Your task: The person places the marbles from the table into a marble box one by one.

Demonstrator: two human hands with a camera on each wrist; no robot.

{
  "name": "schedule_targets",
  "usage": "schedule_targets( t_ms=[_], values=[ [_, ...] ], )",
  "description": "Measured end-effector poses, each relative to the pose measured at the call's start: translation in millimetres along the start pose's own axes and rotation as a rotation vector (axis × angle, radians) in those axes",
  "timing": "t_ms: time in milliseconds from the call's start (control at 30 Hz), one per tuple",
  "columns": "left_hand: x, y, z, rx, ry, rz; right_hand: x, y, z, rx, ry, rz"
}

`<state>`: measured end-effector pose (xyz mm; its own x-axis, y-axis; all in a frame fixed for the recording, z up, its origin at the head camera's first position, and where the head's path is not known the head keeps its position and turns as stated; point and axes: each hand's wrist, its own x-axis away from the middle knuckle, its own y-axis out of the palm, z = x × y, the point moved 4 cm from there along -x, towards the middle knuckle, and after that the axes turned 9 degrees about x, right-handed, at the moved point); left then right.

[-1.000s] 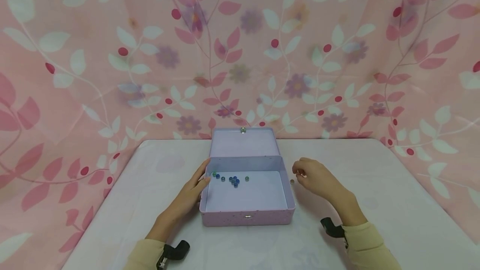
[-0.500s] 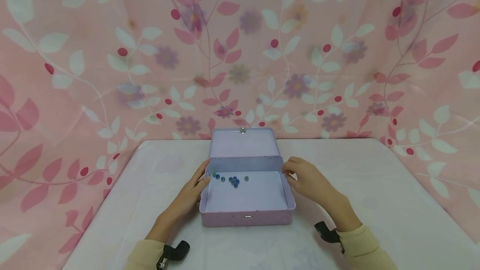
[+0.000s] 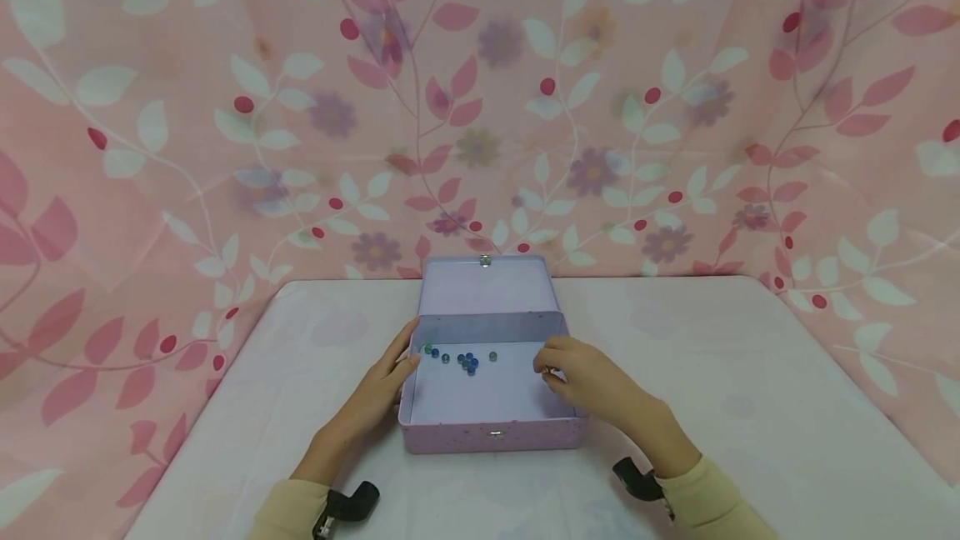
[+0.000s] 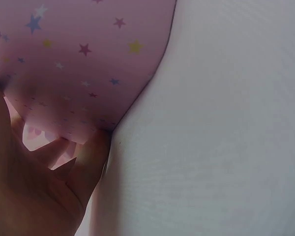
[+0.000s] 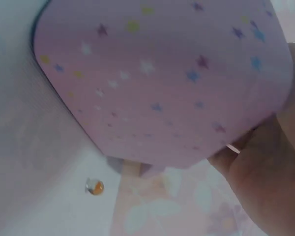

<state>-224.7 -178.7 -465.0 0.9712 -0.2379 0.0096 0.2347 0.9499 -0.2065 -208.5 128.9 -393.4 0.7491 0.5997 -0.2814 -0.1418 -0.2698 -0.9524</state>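
Observation:
A lilac tin box (image 3: 492, 435) stands on the table with its lid (image 3: 489, 286) raised at the back. Inside, toward the left and middle, lie several small blue and green glass marbles (image 3: 468, 363). My left hand (image 3: 380, 384) holds the left wall of the box, its thumb at the rim; the left wrist view shows this hand against the star-printed side (image 4: 83, 54). My right hand (image 3: 588, 377) reaches over the right wall, with fingertips pinching a small thing, apparently a marble, mostly hidden. An orange and clear marble (image 5: 94, 186) lies on the table beside the box.
A pale cloth covers the table (image 3: 750, 373). Behind it hangs a pink curtain (image 3: 480, 107) printed with leaves and flowers. Each wrist carries a black camera mount, such as the right one (image 3: 637, 479). The right wall of the box stands beneath the right hand.
My right hand has moved left from the table beside the box, over the right wall to above the box's inside. The left hand and the marbles in the box stay put.

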Motion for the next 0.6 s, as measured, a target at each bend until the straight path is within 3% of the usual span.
schedule_targets(
  t_ms=[200, 600],
  values=[
    [-0.3, -0.6, -0.9, -0.012, -0.001, 0.005, -1.6, 12.9, -4.7, 0.004, -0.013, -0.068],
    [-1.2, -0.5, -1.8, -0.027, 0.012, 0.015, -1.6, 16.2, -6.7, 0.047, -0.032, -0.061]
  ],
)
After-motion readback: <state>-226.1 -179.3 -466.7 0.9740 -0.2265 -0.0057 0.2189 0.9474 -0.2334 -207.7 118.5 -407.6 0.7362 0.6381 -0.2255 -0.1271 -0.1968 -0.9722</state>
